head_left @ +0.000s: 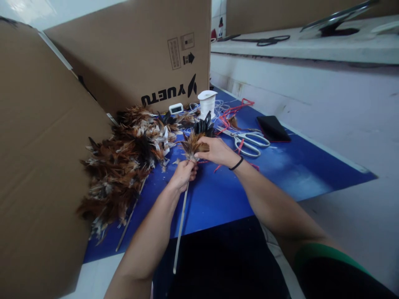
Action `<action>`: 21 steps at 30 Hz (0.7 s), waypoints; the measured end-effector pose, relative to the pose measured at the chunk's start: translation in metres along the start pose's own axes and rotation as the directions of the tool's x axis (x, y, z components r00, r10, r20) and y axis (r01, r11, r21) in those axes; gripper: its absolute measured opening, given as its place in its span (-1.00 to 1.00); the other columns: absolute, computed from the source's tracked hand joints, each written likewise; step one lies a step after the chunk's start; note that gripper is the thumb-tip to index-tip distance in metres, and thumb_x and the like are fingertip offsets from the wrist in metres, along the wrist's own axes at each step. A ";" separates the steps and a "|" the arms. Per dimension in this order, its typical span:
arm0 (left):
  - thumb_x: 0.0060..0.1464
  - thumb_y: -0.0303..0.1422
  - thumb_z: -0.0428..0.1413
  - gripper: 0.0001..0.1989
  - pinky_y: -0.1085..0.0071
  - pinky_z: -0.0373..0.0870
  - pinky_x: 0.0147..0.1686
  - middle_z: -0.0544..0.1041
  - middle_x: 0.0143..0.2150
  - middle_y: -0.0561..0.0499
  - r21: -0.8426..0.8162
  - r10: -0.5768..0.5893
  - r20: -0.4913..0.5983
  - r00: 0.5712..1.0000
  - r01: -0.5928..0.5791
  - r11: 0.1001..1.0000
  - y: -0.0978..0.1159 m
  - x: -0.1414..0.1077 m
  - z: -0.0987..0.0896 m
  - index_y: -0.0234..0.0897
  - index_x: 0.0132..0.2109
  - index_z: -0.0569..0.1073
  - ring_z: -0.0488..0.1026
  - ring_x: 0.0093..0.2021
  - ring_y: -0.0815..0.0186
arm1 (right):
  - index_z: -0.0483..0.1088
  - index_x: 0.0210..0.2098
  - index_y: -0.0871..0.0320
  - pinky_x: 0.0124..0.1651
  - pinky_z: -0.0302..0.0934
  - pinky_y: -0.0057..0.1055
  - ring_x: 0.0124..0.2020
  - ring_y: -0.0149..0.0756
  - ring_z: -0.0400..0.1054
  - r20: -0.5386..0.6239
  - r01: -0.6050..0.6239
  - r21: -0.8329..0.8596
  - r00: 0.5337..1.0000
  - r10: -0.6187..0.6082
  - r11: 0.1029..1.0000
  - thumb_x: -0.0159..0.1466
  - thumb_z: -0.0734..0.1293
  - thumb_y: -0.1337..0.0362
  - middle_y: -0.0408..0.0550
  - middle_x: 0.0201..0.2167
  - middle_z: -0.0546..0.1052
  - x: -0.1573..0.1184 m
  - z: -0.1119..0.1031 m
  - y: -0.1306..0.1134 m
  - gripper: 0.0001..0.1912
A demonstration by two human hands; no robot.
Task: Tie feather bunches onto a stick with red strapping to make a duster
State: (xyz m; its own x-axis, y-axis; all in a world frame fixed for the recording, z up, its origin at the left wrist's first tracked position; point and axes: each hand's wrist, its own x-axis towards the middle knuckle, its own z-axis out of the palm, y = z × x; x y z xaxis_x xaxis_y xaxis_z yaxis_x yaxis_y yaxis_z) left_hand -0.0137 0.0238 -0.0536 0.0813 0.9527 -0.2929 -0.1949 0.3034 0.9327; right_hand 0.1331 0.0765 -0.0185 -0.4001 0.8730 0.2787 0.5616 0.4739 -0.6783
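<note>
My left hand (184, 174) is closed around the upper part of a thin pale stick (181, 228), which slants down toward my lap. A tuft of brown feathers (190, 146) fans out from the stick's top, just above that fist. Against the tuft's right side, my right hand (216, 150) pinches the feathers near their base. Black feathers (205, 125) show right behind the tuft. To the left lies a large heap of brown and black feathers (121, 162), with another stick (131, 220) poking out of it.
Silver scissors (249, 141) lie right of my hands, near red string (232, 110) and a black phone-like slab (273, 128). A white spool (207, 104) and small white digital device (176, 109) stand behind. Cardboard boxes (131, 54) wall the blue table (215, 199) at back and left.
</note>
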 end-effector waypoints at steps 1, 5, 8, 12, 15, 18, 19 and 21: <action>0.11 -0.31 0.12 -0.76 0.66 -0.21 -0.71 0.23 -0.56 0.15 -0.009 -0.001 0.001 1.000 0.001 1.000 0.001 0.000 0.000 -0.34 -0.39 0.25 0.01 -0.69 0.64 | 0.42 -0.24 0.19 -0.36 0.11 -0.45 -0.49 -0.41 0.28 -0.033 -0.004 0.034 0.999 0.005 0.999 0.06 0.43 0.22 -0.20 -0.52 0.45 0.000 0.001 0.001 -0.71; 0.07 -0.27 0.18 -0.72 0.66 -0.21 -0.71 0.22 -0.56 0.15 -0.052 0.011 -0.002 1.000 -0.011 0.999 0.008 -0.002 -0.003 -0.36 -0.40 0.27 0.01 -0.68 0.64 | 0.36 -0.13 0.18 -0.30 0.23 -0.39 -0.43 -0.35 0.39 -0.201 -0.021 0.196 0.978 0.061 0.980 0.09 0.41 0.15 -0.08 -0.37 0.54 0.002 0.001 0.007 -0.60; 0.02 -0.27 0.23 -0.70 0.67 -0.23 -0.71 0.21 -0.56 0.16 -0.099 0.016 0.000 1.000 -0.016 0.995 0.013 -0.002 -0.008 -0.38 -0.40 0.28 -0.02 -0.68 0.66 | 0.39 -0.20 0.19 -0.34 0.23 -0.39 -0.51 -0.37 0.37 -0.312 -0.059 0.210 0.942 0.124 0.976 0.20 0.30 0.14 -0.09 -0.48 0.52 0.003 -0.004 0.012 -0.74; -0.01 -0.30 0.24 -0.70 0.68 -0.24 -0.72 0.22 -0.57 0.15 -0.148 0.024 0.004 1.000 -0.023 0.989 0.018 -0.001 -0.013 -0.37 -0.42 0.27 -0.03 -0.67 0.66 | 0.46 -0.44 0.17 -0.28 0.20 -0.37 -0.42 -0.33 0.40 -0.179 -0.017 -0.022 0.984 0.013 1.000 0.21 0.30 0.22 -0.07 -0.48 0.55 0.002 -0.008 0.011 -0.82; -0.03 -0.32 0.25 -0.71 0.69 -0.23 -0.72 0.22 -0.56 0.15 -0.164 0.029 0.012 1.000 -0.027 0.986 0.018 -0.001 -0.016 -0.39 -0.42 0.29 -0.03 -0.67 0.67 | 0.50 -0.38 0.16 -0.26 0.19 -0.39 -0.36 -0.32 0.43 0.087 0.061 -0.046 0.995 -0.057 0.997 0.18 0.35 0.23 -0.05 -0.39 0.58 -0.001 -0.002 0.006 -0.86; -0.04 -0.31 0.26 -0.70 0.69 -0.21 -0.72 0.22 -0.56 0.15 -0.155 0.030 0.014 0.999 -0.028 0.988 0.019 -0.001 -0.018 -0.39 -0.43 0.30 -0.03 -0.67 0.67 | 0.49 -0.36 0.20 -0.38 0.18 -0.45 -0.49 -0.40 0.38 0.249 -0.029 0.089 0.968 0.006 0.996 0.21 0.31 0.26 -0.08 -0.50 0.55 -0.002 0.007 0.004 -0.85; -0.04 -0.30 0.26 -0.69 0.69 -0.21 -0.73 0.22 -0.56 0.15 -0.149 0.030 0.015 0.999 -0.027 0.989 0.019 -0.001 -0.019 -0.40 -0.43 0.30 -0.03 -0.67 0.67 | 0.48 -0.38 0.21 -0.42 0.15 -0.47 -0.55 -0.43 0.33 0.273 -0.064 0.136 0.962 0.025 0.989 0.22 0.29 0.27 -0.10 -0.55 0.52 -0.002 0.009 0.004 -0.84; -0.04 -0.29 0.26 -0.69 0.69 -0.21 -0.73 0.22 -0.55 0.15 -0.134 0.030 0.021 0.999 -0.027 0.991 0.020 -0.001 -0.019 -0.41 -0.43 0.32 -0.03 -0.66 0.67 | 0.47 -0.45 0.22 -0.45 0.12 -0.48 -0.59 -0.47 0.25 0.272 -0.095 0.211 0.962 0.035 0.973 0.20 0.27 0.29 -0.15 -0.61 0.47 0.000 0.012 0.005 -0.82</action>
State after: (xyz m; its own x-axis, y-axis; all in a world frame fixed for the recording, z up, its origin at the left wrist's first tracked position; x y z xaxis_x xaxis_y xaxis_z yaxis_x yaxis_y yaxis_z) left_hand -0.0362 0.0290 -0.0388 0.0960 0.9608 -0.2599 -0.3262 0.2771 0.9038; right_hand 0.1273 0.0775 -0.0297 -0.5622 0.8248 0.0595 0.4316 0.3540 -0.8297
